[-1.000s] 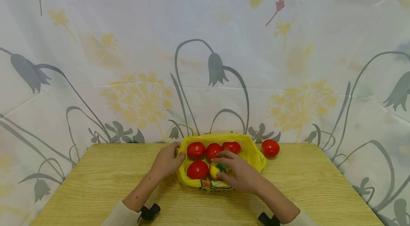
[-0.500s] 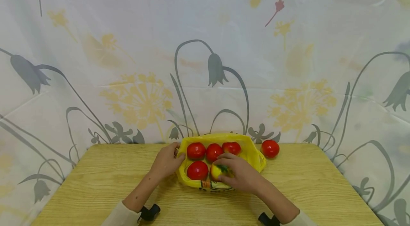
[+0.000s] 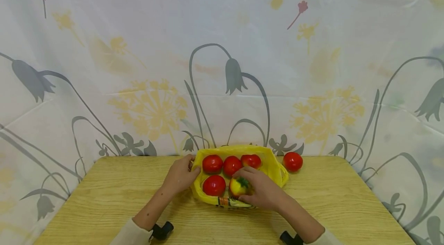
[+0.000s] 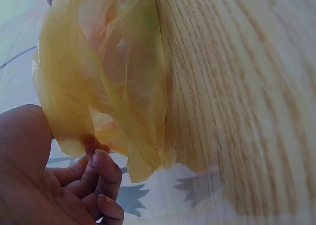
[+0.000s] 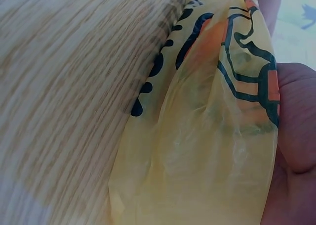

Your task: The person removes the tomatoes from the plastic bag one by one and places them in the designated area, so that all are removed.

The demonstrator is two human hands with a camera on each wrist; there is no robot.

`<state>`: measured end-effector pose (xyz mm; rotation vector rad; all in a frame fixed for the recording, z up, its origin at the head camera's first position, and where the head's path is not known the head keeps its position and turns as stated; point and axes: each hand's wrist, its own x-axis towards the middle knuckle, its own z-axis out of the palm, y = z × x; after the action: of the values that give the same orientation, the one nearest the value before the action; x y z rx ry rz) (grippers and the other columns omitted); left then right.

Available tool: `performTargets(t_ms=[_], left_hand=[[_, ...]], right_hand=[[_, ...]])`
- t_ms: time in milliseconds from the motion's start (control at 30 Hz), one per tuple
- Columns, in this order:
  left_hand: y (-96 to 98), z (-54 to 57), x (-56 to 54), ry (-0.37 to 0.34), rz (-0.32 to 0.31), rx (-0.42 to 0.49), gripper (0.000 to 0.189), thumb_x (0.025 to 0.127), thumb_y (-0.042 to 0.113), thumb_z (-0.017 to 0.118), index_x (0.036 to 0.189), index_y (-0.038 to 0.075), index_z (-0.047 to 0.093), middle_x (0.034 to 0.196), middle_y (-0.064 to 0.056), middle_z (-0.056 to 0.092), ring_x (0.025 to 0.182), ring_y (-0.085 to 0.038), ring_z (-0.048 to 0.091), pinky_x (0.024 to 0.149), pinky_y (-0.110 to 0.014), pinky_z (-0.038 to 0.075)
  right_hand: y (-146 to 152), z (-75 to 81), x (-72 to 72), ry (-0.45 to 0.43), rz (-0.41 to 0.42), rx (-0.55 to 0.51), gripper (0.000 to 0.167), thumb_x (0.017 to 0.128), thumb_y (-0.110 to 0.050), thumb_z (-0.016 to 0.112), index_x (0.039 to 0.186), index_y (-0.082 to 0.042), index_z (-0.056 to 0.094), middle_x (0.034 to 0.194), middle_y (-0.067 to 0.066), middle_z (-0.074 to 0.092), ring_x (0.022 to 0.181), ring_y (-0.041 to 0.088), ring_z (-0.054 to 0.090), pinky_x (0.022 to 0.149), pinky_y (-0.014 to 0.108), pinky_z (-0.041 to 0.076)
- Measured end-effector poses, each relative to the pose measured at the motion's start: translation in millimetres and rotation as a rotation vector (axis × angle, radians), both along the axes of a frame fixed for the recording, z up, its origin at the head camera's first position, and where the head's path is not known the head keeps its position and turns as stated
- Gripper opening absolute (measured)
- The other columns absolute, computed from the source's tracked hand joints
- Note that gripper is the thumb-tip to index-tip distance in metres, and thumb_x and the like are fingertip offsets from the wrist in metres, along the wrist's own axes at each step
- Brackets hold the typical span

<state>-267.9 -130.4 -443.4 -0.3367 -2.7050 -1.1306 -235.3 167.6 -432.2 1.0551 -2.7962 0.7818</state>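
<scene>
A yellow plastic bag (image 3: 272, 156) lies open on the table, with several shiny red tomatoes in it, one at its front left (image 3: 214, 185). My left hand (image 3: 181, 175) pinches the bag's left rim between thumb and fingers; the left wrist view shows the thin film (image 4: 133, 86) at the fingertips. Inside the bag at the front right, my right hand (image 3: 261, 189) grips a tomato (image 3: 238, 188) with a yellow top and green leafy calyx, fingers behind it and thumb in front. In the right wrist view the printed bag side (image 5: 212, 136) hides the fingers and the tomato.
One more red tomato (image 3: 293, 161) sits on the table just right of the bag. The wood-grain table (image 3: 114, 198) ends at a patterned backdrop (image 3: 156, 63) close behind the bag. Black wrist-camera mounts (image 3: 162, 230) sit at both wrists.
My right fingers and thumb have closed round the yellow-topped tomato, which has shifted slightly right. The left hand stays put on the bag's rim.
</scene>
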Motion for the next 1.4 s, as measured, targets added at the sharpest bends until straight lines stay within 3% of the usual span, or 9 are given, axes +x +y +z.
performTargets(t_ms=[233, 933, 1400], left_hand=[[0.0, -1.0, -1.3, 0.003, -0.001, -0.003, 0.03, 0.096, 0.014, 0.07, 0.122, -0.001, 0.069, 0.076, -0.001, 0.058, 0.061, -0.014, 0.049, 0.054, -0.027, 0.041], [-0.7, -1.3, -0.9, -0.004, 0.0, 0.001, 0.029, 0.096, 0.014, 0.071, 0.12, -0.002, 0.069, 0.077, -0.001, 0.058, 0.063, -0.014, 0.049, 0.055, -0.027, 0.042], [-1.2, -0.2, -0.8, -0.004, -0.008, 0.006, 0.03, 0.097, 0.013, 0.071, 0.122, -0.002, 0.069, 0.076, -0.001, 0.058, 0.06, -0.014, 0.048, 0.053, -0.026, 0.041]], right_hand=[[1, -0.7, 0.8, -0.022, -0.006, 0.039, 0.054, 0.087, -0.016, 0.087, 0.138, -0.015, 0.067, 0.142, 0.006, 0.061, 0.124, 0.027, 0.062, 0.104, 0.05, 0.054], [2, -0.4, 0.8, 0.026, 0.004, 0.023, 0.054, 0.085, -0.012, 0.087, 0.135, -0.014, 0.068, 0.139, 0.002, 0.062, 0.119, 0.021, 0.062, 0.102, 0.047, 0.055], [9, 7.4, 0.3, 0.032, -0.035, -0.009, 0.056, 0.085, -0.011, 0.086, 0.138, -0.013, 0.067, 0.145, 0.01, 0.059, 0.129, 0.033, 0.06, 0.104, 0.054, 0.053]])
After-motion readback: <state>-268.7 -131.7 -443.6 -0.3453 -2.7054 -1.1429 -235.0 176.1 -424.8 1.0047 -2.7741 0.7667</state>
